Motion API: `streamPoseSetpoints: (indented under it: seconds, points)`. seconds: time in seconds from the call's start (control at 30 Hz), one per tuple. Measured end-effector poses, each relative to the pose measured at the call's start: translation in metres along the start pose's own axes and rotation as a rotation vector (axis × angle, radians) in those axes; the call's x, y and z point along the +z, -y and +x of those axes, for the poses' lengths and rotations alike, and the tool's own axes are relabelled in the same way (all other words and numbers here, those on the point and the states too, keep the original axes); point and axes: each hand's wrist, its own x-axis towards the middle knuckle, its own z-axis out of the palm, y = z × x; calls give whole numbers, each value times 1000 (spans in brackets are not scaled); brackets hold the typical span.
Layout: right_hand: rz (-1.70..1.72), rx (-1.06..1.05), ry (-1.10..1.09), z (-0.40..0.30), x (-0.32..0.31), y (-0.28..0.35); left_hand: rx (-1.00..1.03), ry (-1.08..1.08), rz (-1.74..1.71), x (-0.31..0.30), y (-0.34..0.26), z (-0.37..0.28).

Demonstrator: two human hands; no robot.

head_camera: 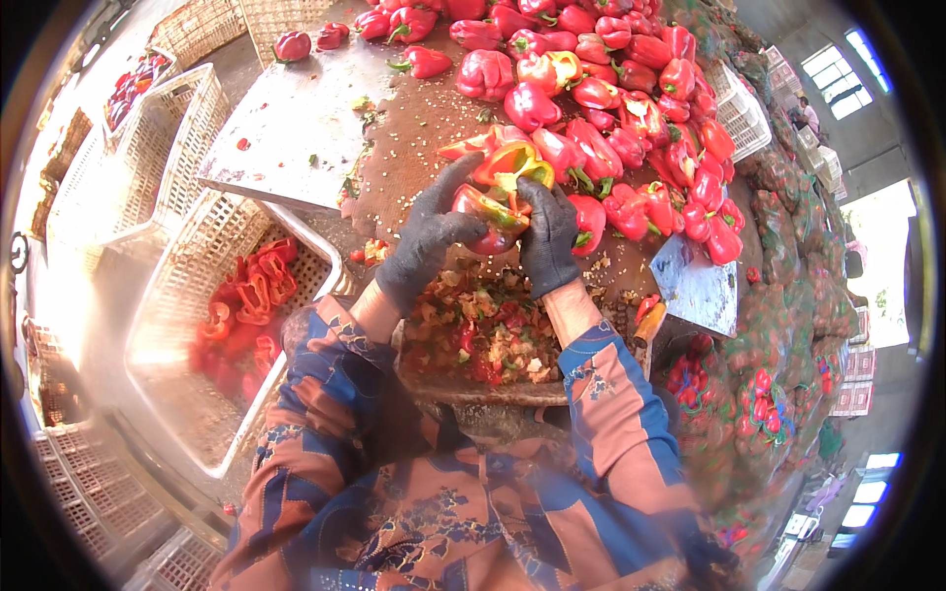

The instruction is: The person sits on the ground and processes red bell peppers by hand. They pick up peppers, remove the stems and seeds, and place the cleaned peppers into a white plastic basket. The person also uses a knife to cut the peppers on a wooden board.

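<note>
Both my hands wear dark knit gloves and are close together over the near edge of the work surface. My left hand [443,229] grips one part of an opened red and green bell pepper [491,214]. My right hand [548,233] holds its other side, fingers at the yellow-green opened part [517,166]. Just beyond lies a large heap of red bell peppers [591,92]. Below my hands a tray [480,395] holds pepper cores, seeds and red scraps. A knife with a wooden handle [650,325] lies right of the tray; its blade cannot be made out.
At the left stands a plastic crate [244,451] with red pepper pieces [255,288] inside. More crates [159,148] are beyond it. Metal sheets lie at the left [288,125] and right [702,288] of the surface. Net sacks of peppers [776,325] are piled at the right. A person [807,117] is far off.
</note>
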Motion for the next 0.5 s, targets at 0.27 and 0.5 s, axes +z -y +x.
streamPoseSetpoints:
  seconds: [0.27,0.5]
  points:
    - [600,482,-15,50,-6,12,33,7,-155,-19,4,4]
    - [-665,-36,112,63,-1,-5,330,-246,270,-22,10,10]
